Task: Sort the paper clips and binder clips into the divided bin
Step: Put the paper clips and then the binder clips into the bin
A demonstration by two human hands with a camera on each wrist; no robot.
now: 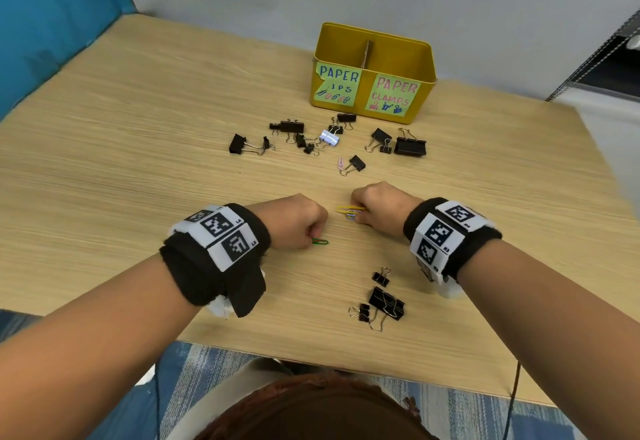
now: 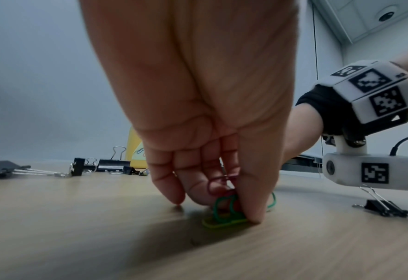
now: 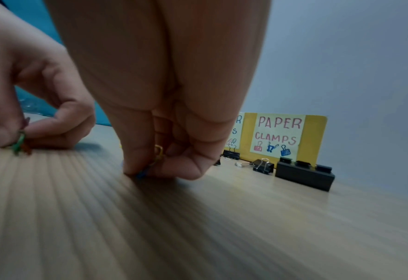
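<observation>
Now left hand (image 1: 294,221) and right hand (image 1: 379,205) both pinch paper clips (image 1: 350,212)

The tabletop (image 1: 138,127) is viewed from above by the head camera, angled forward and down. Each wrist camera is set low, close behind its fingers, facing the yellow bin (image 3: 315,136), which is shared by all views, though perhaps only its blurred corner in the left one.
</observation>
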